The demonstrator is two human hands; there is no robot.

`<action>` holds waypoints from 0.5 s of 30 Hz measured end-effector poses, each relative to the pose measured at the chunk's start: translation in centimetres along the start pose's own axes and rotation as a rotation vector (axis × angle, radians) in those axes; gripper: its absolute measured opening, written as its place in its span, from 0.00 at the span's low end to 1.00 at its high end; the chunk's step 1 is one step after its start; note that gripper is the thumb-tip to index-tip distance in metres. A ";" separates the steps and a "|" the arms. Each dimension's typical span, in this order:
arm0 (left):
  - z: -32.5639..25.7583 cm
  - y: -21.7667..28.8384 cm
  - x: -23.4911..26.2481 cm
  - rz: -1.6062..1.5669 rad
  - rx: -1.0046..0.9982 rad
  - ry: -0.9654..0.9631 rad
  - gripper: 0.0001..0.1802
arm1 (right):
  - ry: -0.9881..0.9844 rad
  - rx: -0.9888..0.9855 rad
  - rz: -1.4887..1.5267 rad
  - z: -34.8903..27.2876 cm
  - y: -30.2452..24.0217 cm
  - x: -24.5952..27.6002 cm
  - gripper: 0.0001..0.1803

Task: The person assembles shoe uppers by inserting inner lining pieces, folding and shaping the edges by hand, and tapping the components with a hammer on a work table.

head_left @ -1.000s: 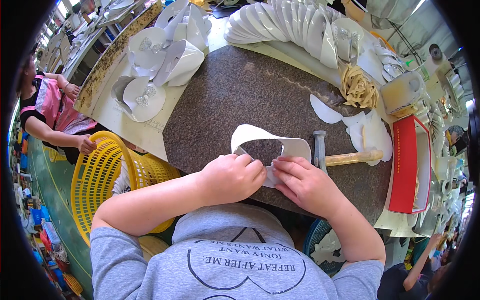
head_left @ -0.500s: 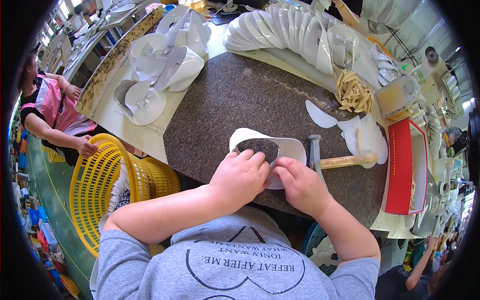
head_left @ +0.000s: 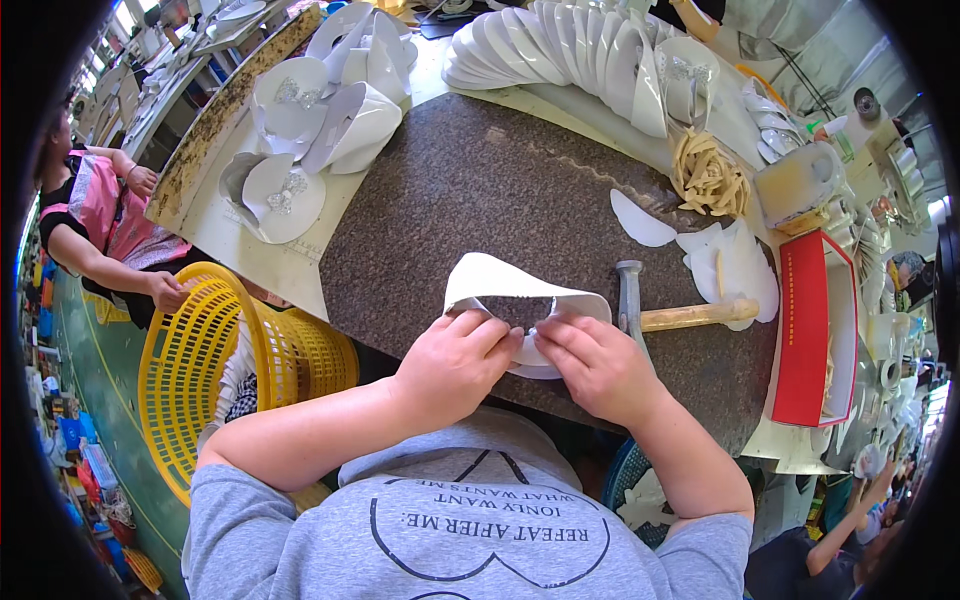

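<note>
The white shoe upper [head_left: 482,274] sits at the centre of the frame, a loop with its long axis running left to right, above the near edge of the dark stone slab [head_left: 450,190]. It lies directly ahead of the person's fingers, its far band arching above them, and neither hand is nearer: the left hand [head_left: 450,362] pinches the near side from the left, the right hand [head_left: 598,365] from the right, their fingertips almost meeting; whether they touch is hard to tell. Just right of the upper stands the head of a hammer [head_left: 690,318], its wooden handle pointing right. At lower left, a yellow plastic basket [head_left: 318,350] tilts on its side with white pieces and something black-and-white patterned inside. At right, the red box [head_left: 800,330] is open, its contents mostly hidden. Above it, a translucent tub [head_left: 798,185] shows something yellowish, and a blue-green basket [head_left: 613,485] at lower centre-right holds white scraps.
</note>
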State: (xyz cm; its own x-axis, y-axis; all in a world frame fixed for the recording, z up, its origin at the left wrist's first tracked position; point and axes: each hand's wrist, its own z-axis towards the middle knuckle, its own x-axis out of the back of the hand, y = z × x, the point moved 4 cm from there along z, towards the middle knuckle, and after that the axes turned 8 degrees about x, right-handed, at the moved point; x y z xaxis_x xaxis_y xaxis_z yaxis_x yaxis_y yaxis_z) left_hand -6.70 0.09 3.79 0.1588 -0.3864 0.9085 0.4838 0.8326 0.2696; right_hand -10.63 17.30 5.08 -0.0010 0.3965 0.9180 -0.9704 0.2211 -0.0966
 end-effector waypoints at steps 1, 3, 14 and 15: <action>-0.2 -0.2 0.0 -0.001 0.003 -0.003 0.19 | -0.001 0.000 0.004 -0.2 -0.1 0.1 0.20; -0.8 -0.2 0.1 -0.043 -0.051 -0.014 0.22 | -0.048 0.034 -0.007 -0.1 -0.7 0.6 0.18; -2.1 -2.7 1.4 -0.168 -0.390 -0.095 0.23 | -0.098 0.022 0.127 -1.3 -0.4 0.1 0.15; -2.1 -2.7 1.5 -0.168 -0.410 -0.114 0.23 | -0.128 0.028 0.132 -1.2 -0.4 0.1 0.14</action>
State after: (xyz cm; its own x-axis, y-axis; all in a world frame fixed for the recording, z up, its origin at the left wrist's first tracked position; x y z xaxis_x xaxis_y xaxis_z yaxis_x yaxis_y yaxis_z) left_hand -5.98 -3.57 3.80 -0.0355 -0.4375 0.8985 0.7993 0.5273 0.2883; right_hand -9.90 18.35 4.72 -0.1576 0.3035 0.9397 -0.9663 0.1487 -0.2101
